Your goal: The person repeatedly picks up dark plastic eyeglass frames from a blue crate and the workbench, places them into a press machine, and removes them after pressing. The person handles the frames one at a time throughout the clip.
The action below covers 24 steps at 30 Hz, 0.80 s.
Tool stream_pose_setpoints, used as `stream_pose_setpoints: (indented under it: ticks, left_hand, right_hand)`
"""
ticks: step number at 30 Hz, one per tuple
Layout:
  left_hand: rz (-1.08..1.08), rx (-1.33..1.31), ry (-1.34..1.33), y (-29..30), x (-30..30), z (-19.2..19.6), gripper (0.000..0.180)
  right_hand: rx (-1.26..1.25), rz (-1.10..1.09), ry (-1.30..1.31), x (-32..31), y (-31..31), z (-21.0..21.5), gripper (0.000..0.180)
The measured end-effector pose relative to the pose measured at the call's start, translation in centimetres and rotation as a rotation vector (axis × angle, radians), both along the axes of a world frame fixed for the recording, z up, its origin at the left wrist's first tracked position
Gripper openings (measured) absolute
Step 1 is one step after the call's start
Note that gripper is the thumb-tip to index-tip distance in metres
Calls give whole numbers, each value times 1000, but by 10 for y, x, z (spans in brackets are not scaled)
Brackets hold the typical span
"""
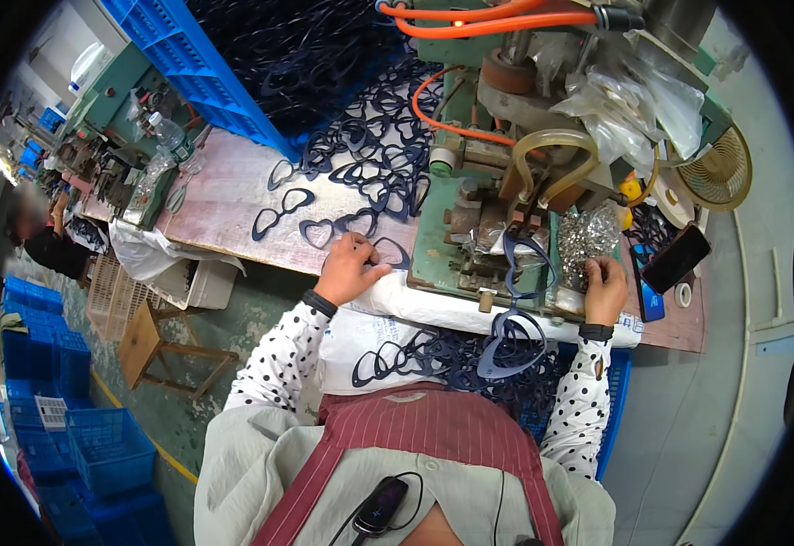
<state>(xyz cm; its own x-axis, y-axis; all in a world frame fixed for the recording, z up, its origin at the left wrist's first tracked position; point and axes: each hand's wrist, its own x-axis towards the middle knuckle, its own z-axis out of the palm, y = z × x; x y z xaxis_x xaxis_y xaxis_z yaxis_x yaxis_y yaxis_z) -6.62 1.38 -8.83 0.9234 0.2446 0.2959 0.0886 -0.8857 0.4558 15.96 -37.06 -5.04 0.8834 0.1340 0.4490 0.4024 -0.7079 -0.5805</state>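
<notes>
Bench (233,196): a worn pinkish top running from the far left to the person's front, its near edge just above the lap.
Blue crate (179,50): sits at the bench's far edge, heaped with dark frame pieces.
Press machine (497,182): green, at the bench's right end, with orange hoses (479,23) across its top and clear plastic bags hung on its right side.
Loose frames (370,159): dark blue eyeglass fronts spill from the crate toward the machine — a few lie singly nearer the front edge.
Lap pile (452,359): more dark blue frames rest on a white sheet below the bench's front edge.
Bag of small metal parts (588,237): shiny, just right of the machine's working area.
Left hand (350,268): at the front edge beside the machine's base, fingers curled down onto a single dark frame (388,253), touching it; whether it is gripped I cannot tell.
Right hand (606,289): at the machine's right front corner, just below the bag of parts — fingers bent together, what they pinch is too small to tell.
Frame at the machine (529,264): one blue front hangs at the machine's front, between the two hands.
</notes>
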Motion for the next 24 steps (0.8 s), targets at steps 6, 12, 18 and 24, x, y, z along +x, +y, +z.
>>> stream_pose_setpoints:
  ticks: [6,12,18,24]
  left_hand:
    - [-206,97,201,28,-10,22,29]
    - [-81,355,-63,34,-1,34,11]
    - [50,12,-456,-32,20,96,19]
    - [-146,-46,-663,-88,36,136,24]
  right_hand:
    - [-144,-62,-369,-3,3,6,7]
    - [-121,-54,-374,-5,7,22,6]
    - [318,36,-132,-22,28,48,12]
    - [516,416,176,-67,76,104,18]
